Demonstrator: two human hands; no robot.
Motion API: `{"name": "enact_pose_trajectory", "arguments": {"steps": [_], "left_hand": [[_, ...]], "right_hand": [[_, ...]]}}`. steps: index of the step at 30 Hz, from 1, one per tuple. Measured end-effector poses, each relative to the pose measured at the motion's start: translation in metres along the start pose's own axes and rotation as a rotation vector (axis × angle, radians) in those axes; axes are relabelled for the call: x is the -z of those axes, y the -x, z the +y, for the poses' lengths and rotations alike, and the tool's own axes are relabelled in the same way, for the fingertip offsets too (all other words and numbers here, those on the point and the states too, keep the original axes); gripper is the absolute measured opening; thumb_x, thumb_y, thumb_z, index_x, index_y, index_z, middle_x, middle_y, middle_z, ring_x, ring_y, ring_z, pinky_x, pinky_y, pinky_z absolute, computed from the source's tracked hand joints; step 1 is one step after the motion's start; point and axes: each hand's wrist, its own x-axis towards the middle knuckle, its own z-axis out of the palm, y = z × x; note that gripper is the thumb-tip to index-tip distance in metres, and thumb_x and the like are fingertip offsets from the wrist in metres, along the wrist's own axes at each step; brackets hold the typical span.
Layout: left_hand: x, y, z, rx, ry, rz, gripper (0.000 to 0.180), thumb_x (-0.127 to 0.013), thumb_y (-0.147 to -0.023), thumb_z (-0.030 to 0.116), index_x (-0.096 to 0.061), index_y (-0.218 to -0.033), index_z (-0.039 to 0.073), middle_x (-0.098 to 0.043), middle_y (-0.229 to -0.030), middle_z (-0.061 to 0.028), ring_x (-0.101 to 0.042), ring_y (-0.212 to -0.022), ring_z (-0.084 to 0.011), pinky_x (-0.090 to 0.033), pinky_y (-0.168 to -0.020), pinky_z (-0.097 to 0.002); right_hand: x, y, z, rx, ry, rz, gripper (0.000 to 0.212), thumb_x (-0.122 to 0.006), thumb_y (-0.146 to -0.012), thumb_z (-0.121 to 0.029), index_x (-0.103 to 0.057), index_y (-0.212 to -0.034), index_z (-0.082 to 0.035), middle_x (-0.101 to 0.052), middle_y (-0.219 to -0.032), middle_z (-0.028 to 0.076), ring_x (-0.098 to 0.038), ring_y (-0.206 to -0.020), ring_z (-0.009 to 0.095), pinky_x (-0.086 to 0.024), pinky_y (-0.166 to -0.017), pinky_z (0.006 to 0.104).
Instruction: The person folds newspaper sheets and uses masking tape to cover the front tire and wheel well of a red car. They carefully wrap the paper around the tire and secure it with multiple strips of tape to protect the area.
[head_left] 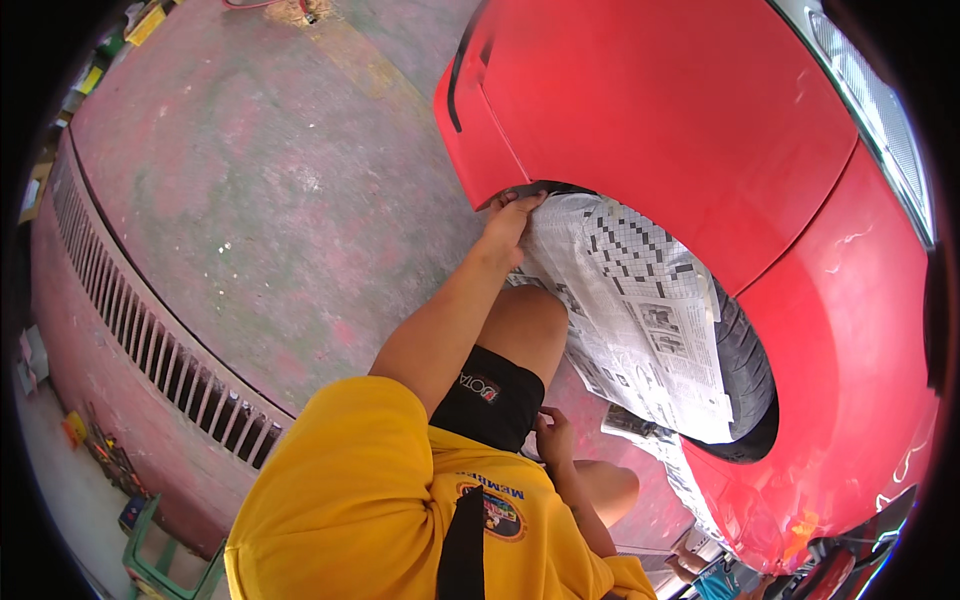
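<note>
My left hand (513, 220) reaches to the lower edge of a red car body panel (690, 110), at one end of the wheel opening. Its fingers are closed at the corner of a newspaper sheet (640, 310), beside a dark strip (525, 189) along the panel's edge. The newspaper covers most of the tire (745, 360), whose black tread shows at the right side. My right hand (555, 437) is low beside my knee and the black shorts, fingers curled; whatever they hold, if anything, is hidden.
More newspaper (645, 432) hangs below the wheel opening. The floor (300, 200) is worn, pinkish concrete. A slotted grate (150, 335) curves along the left. At lower left stands a green plastic stool (165, 560). A red hose (250, 4) lies at the top.
</note>
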Motion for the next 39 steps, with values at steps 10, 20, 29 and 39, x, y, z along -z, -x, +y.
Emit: {"name": "enact_pose_trajectory", "arguments": {"steps": [10,20,29,39], "left_hand": [[0.031,-0.006,-0.027,-0.248,-0.246,-0.025,0.038,-0.059,-0.106,0.033,-0.067,-0.130,0.004,-0.066,-0.134,-0.0172,-0.061,-0.123,-0.0269,-0.041,-0.113,-0.0385],[0.022,0.044,-0.012,-0.715,-0.411,-0.459,0.056,-0.044,-0.115,0.040,-0.053,-0.151,-0.002,-0.060,-0.146,-0.0115,-0.051,-0.138,-0.0217,-0.035,-0.118,-0.0369],[0.027,0.184,-0.019,-0.904,-0.871,-0.140,0.032,-0.062,-0.106,0.022,-0.063,-0.130,0.001,-0.066,-0.122,-0.0082,-0.059,-0.113,-0.0177,-0.046,-0.101,-0.0327],[-0.053,0.292,-0.107,-1.167,-1.605,-1.097,0.058,-0.092,-0.076,0.019,-0.064,-0.125,0.008,-0.061,-0.128,-0.0135,-0.057,-0.121,-0.0348,-0.048,-0.102,-0.0443]], "right_hand": [[-0.005,-0.012,0.011,0.098,-0.035,0.002,0.029,-0.068,-0.098,-0.023,-0.074,-0.117,-0.002,-0.079,-0.087,0.020,-0.079,-0.081,0.029,-0.059,-0.073,0.0388],[-0.008,-0.018,0.027,0.215,-0.514,0.259,0.059,-0.062,-0.092,0.001,-0.045,-0.148,-0.003,-0.065,-0.079,0.010,-0.066,-0.074,0.026,-0.056,-0.077,0.0384],[0.116,0.029,-0.038,0.442,-0.611,0.330,0.020,-0.076,-0.091,-0.010,-0.070,-0.108,0.000,-0.074,-0.098,0.018,-0.070,-0.094,0.036,-0.052,-0.089,0.0419],[0.152,0.063,-0.045,0.602,-0.725,0.302,0.043,-0.074,-0.087,-0.002,-0.070,-0.130,-0.007,-0.075,-0.102,0.014,-0.070,-0.097,0.031,-0.044,-0.098,0.0435]]}}
